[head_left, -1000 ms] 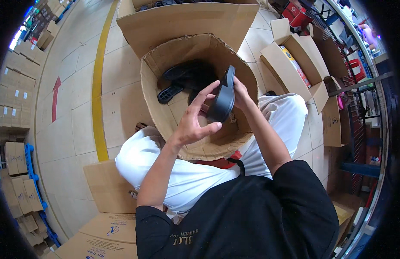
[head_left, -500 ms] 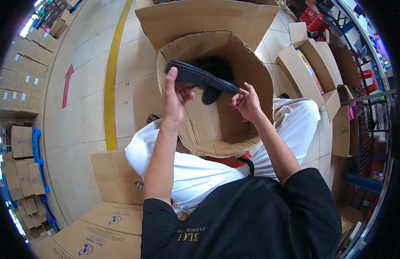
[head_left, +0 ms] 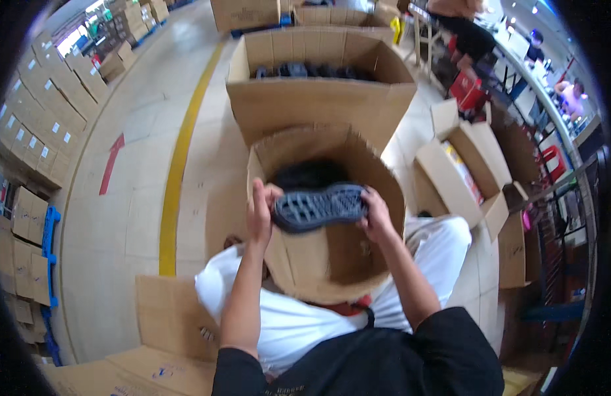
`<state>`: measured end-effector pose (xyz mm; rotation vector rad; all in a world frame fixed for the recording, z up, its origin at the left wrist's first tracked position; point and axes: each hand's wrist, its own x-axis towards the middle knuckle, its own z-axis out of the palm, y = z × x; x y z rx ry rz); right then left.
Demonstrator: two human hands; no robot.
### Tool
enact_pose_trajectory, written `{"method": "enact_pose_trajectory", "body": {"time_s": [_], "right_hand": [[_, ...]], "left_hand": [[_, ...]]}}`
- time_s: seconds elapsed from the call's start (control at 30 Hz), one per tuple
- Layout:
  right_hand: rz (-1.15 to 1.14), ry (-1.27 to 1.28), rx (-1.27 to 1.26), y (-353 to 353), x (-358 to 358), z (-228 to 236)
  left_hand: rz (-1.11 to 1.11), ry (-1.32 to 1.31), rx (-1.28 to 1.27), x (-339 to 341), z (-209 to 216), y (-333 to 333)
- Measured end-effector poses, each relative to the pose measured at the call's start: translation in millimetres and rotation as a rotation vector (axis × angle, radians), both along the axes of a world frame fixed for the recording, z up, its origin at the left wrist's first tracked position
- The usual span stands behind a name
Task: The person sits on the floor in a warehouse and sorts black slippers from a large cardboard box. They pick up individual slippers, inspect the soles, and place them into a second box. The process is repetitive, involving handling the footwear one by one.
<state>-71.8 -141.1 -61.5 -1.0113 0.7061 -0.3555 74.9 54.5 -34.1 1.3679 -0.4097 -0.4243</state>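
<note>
Between my two hands is a dark shoe sole (head_left: 320,207), held level with its hollow, gridded side facing up. My left hand (head_left: 260,210) grips one end of it, and my right hand (head_left: 374,212) has the other end between thumb and fingers. Right below stands an open cardboard box (head_left: 305,267) with ragged cut edges, set between my knees. Inside it, toward the far wall, lies a dark heap (head_left: 312,173) whose pieces are blurred together.
Beyond it, a larger carton (head_left: 318,109) holds many dark pieces. To the right sits an open carton (head_left: 450,181) with a colourful package, beside a metal rack (head_left: 556,237). Flattened cardboard (head_left: 170,317) lies at my left. A yellow floor line (head_left: 180,178) runs past stacked boxes (head_left: 41,119).
The sole has turned from edge-on to showing its gridded face, and it sits more level. My right hand now grips its end. The view has tilted up, bringing the larger carton's contents into sight.
</note>
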Motion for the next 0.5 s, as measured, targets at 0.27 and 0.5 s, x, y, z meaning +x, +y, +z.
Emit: {"method": "enact_pose_trajectory", "body": {"time_s": [0.27,0.5], "right_hand": [[0.539,0.024,-0.690,-8.4,5.4,-19.6],[-0.117,-0.443,-0.415,-65.6,75.0,170.9]], "left_hand": [[0.326,0.239,-0.166,27.9,25.7,30.6],[0.312,0.064,0.047,19.9,22.9,17.9]]}}
